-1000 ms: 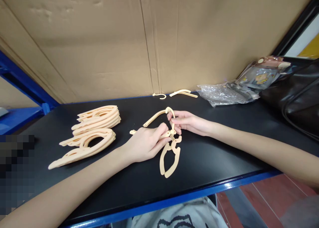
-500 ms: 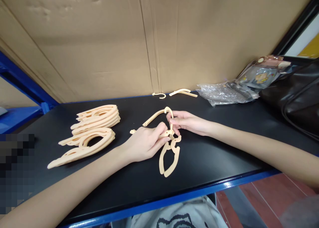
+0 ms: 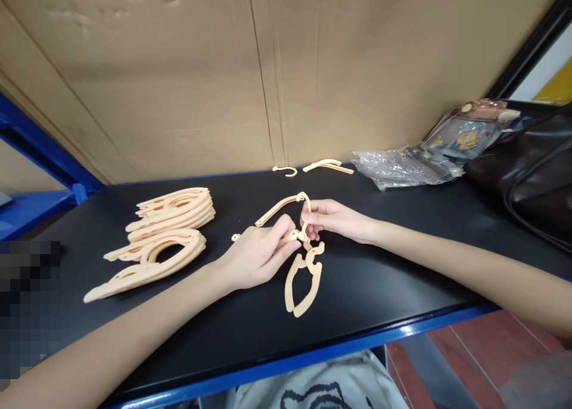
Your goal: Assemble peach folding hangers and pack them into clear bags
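My left hand [image 3: 261,251] is closed on a cream folding hanger part [image 3: 290,237], its jointed end poking out past the thumb and its other end showing behind the hand. Between thumb and fingers, my right hand [image 3: 330,219] pinches a cream hanger hook [image 3: 307,205]; the hook's base meets the end of the part in the left hand. Behind them a curved hanger arm [image 3: 277,210] lies on the table, close to the hook's tip. Just below both hands rest folded hanger pieces [image 3: 308,284], forming a loop.
Stacks of cream hanger pieces [image 3: 165,236] lie at the left. A loose hook [image 3: 286,171] and two crossed arms [image 3: 328,166] are at the back, beside clear plastic packaging [image 3: 406,166]. A dark bag [image 3: 527,176] stands right; a cardboard wall [image 3: 179,87] closes the back.
The left hand and its hanger part have shifted slightly left. The hook in the right hand has tilted a little, its base still against the part's end.
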The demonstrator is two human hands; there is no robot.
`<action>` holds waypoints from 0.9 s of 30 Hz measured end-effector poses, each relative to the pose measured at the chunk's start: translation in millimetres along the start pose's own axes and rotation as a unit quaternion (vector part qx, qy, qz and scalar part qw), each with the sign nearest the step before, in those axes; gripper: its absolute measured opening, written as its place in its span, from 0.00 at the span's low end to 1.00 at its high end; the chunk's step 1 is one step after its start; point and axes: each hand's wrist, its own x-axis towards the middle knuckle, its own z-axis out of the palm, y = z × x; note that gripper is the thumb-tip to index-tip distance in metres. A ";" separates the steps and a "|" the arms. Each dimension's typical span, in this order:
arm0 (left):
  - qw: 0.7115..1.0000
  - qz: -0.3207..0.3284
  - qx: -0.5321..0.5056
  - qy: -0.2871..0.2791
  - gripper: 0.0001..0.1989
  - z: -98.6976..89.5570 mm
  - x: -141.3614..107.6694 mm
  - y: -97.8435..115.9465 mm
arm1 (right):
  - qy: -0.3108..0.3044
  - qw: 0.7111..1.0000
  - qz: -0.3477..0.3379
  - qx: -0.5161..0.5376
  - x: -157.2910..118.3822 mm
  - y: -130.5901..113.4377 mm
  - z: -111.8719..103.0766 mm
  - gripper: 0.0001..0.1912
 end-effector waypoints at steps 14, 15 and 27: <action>0.999 0.025 0.022 0.012 0.09 2.5 -0.8 -0.3 | 0.018 0.999 -0.031 0.026 0.5 2.9 4.3 0.18; 0.999 0.025 0.032 0.019 0.10 2.9 -0.6 0.2 | 0.015 0.999 -0.029 0.028 0.5 2.7 4.6 0.18; 0.998 -0.003 0.063 0.015 0.13 2.2 1.4 2.8 | 0.018 0.999 -0.044 -0.021 2.4 3.6 8.4 0.20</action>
